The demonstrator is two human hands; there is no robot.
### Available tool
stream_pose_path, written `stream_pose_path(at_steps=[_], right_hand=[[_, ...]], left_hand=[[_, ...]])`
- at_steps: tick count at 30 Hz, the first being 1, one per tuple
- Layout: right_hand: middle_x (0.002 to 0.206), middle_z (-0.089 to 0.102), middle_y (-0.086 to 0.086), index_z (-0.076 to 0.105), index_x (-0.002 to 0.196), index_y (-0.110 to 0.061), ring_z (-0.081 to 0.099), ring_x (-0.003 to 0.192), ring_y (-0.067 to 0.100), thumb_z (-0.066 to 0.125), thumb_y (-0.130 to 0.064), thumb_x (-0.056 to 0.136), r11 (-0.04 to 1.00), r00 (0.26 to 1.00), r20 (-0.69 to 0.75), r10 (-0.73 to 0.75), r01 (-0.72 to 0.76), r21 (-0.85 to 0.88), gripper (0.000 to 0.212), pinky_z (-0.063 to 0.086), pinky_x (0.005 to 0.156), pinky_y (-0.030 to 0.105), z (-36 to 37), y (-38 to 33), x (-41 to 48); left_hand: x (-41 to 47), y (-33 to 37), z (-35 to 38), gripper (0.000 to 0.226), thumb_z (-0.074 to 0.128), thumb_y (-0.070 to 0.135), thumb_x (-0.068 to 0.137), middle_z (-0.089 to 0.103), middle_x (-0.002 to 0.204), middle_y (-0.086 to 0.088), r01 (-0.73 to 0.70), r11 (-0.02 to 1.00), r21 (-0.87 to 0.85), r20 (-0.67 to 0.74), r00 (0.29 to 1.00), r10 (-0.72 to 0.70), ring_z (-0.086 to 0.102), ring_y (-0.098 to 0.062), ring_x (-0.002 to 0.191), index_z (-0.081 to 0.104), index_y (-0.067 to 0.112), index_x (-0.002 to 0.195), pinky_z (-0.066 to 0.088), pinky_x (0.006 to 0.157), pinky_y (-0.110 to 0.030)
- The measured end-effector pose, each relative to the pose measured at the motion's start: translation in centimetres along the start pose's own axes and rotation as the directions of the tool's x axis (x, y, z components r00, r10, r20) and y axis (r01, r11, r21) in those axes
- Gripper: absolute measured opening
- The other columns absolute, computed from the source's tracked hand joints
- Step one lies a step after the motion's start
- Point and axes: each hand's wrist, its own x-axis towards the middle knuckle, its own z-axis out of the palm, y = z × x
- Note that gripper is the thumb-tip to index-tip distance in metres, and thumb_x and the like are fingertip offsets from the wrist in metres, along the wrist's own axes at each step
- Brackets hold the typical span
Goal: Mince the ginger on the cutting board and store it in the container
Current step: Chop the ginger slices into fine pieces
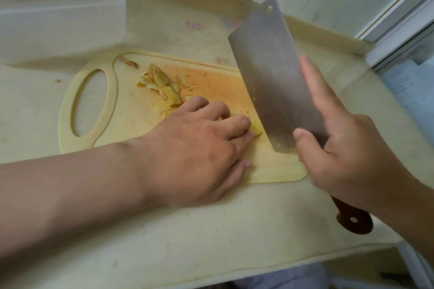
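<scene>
Head view: my left hand (199, 145) pins the pale yellow ginger knob (256, 128) to the cream plastic cutting board (131, 112). My fingers (237, 122) are curled over the knob, so only its right end shows. I cannot tell its long axis. That end lies just left of the broad steel cleaver (274, 73), whose edge faces it. My right hand (347, 155) is clamped on the cleaver, with thumb and forefinger on the blade, so the cut falls right beside my knuckles. Thin ginger slices (162, 84) lie heaped farther left on the board, not yet minced. The translucent white plastic container (63, 14) stands well apart at the far left of the surface (164, 230).
</scene>
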Motion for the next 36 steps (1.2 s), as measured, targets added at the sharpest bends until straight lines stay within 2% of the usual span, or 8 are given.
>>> stream_pose_path(at_steps=[4, 8, 11, 17, 26, 29, 33, 36], right_hand=[[0.052, 0.057, 0.008, 0.008, 0.155, -0.065, 0.049, 0.038, 0.02, 0.053, -0.012, 0.094, 0.994, 0.993, 0.113, 0.013, -0.001, -0.107, 0.093, 0.044, 0.043, 0.032, -1.2, -0.2, 0.1], [0.059, 0.067, -0.006, -0.002, 0.155, -0.065, 0.06, 0.042, 0.016, 0.049, -0.016, 0.097, 0.981, 0.96, 0.274, 0.059, -0.005, -0.193, 0.091, 0.057, 0.053, 0.041, -1.0, -1.5, 3.3], [0.061, 0.068, -0.015, 0.002, 0.159, -0.058, 0.063, 0.041, 0.013, 0.048, -0.011, 0.096, 0.989, 0.972, 0.237, 0.014, 0.022, -0.148, 0.091, 0.059, 0.048, 0.034, -0.2, -1.9, 5.4], [0.049, 0.058, 0.011, 0.008, 0.16, -0.058, 0.054, 0.039, 0.02, 0.055, -0.009, 0.096, 0.997, 1.0, 0.027, -0.003, 0.005, -0.073, 0.093, 0.046, 0.046, 0.036, 0.1, -1.0, 0.9], [0.057, 0.066, -0.002, 0.0, 0.156, -0.064, 0.059, 0.04, 0.016, 0.048, -0.015, 0.097, 0.981, 0.961, 0.275, 0.021, 0.033, -0.19, 0.091, 0.055, 0.05, 0.038, -0.9, -1.8, 3.9], [0.06, 0.067, -0.011, 0.004, 0.16, -0.056, 0.063, 0.044, 0.015, 0.049, -0.011, 0.095, 0.984, 0.974, 0.228, -0.011, 0.051, -0.17, 0.091, 0.057, 0.054, 0.039, -0.2, -2.0, 5.0], [0.056, 0.063, 0.005, 0.007, 0.157, -0.062, 0.056, 0.041, 0.018, 0.053, -0.011, 0.097, 0.995, 0.996, 0.086, -0.003, 0.011, -0.094, 0.092, 0.05, 0.05, 0.038, -0.1, -1.1, 2.1], [0.051, 0.059, 0.008, 0.006, 0.154, -0.068, 0.051, 0.039, 0.022, 0.053, -0.015, 0.096, 0.996, 0.994, 0.102, 0.029, -0.021, -0.082, 0.092, 0.045, 0.044, 0.036, -0.8, -1.0, 0.1]], left_hand=[[0.0, 0.0, 0.1, 0.065, 0.018, 0.049, 0.099, 0.059, 0.127, 0.0, -0.009, 1.0, -0.003, -0.014, 1.0, 0.009, 0.056, -0.031, 0.109, 0.057, 0.014, 0.137, 0.041, 0.093, -0.049], [0.0, 0.0, 0.1, 0.067, 0.014, 0.05, 0.098, 0.058, 0.125, 0.0, -0.003, 1.0, 0.021, -0.011, 1.0, 0.003, 0.055, -0.031, 0.109, 0.056, 0.015, 0.137, 0.041, 0.093, -0.048], [0.0, 0.2, 0.1, 0.068, 0.013, 0.05, 0.098, 0.057, 0.127, 0.001, -0.001, 1.0, 0.024, -0.006, 1.0, 0.001, 0.054, -0.031, 0.11, 0.054, 0.016, 0.139, 0.041, 0.093, -0.049], [-0.1, 0.1, 0.1, 0.068, 0.013, 0.051, 0.097, 0.058, 0.125, 0.002, -0.002, 0.999, 0.041, -0.013, 1.0, 0.003, 0.055, -0.03, 0.108, 0.057, 0.016, 0.135, 0.041, 0.092, -0.047], [0.0, 0.1, 0.4, 0.068, 0.014, 0.049, 0.098, 0.059, 0.122, -0.001, -0.013, 0.999, 0.038, -0.029, 0.999, 0.014, 0.056, -0.032, 0.104, 0.058, 0.013, 0.135, 0.043, 0.089, -0.048], [0.0, 0.0, 0.2, 0.069, 0.013, 0.05, 0.097, 0.058, 0.124, 0.0, -0.011, 0.999, 0.033, -0.024, 1.0, 0.012, 0.055, -0.032, 0.106, 0.055, 0.015, 0.138, 0.043, 0.09, -0.048], [0.0, 0.1, 0.0, 0.07, 0.009, 0.051, 0.096, 0.056, 0.126, 0.002, -0.01, 0.999, 0.051, -0.007, 1.0, 0.011, 0.054, -0.029, 0.109, 0.053, 0.017, 0.139, 0.041, 0.093, -0.047], [0.0, 0.1, 0.1, 0.069, 0.012, 0.05, 0.097, 0.059, 0.122, 0.001, -0.015, 0.999, 0.049, -0.028, 0.999, 0.016, 0.055, -0.03, 0.107, 0.057, 0.015, 0.136, 0.041, 0.092, -0.047]])
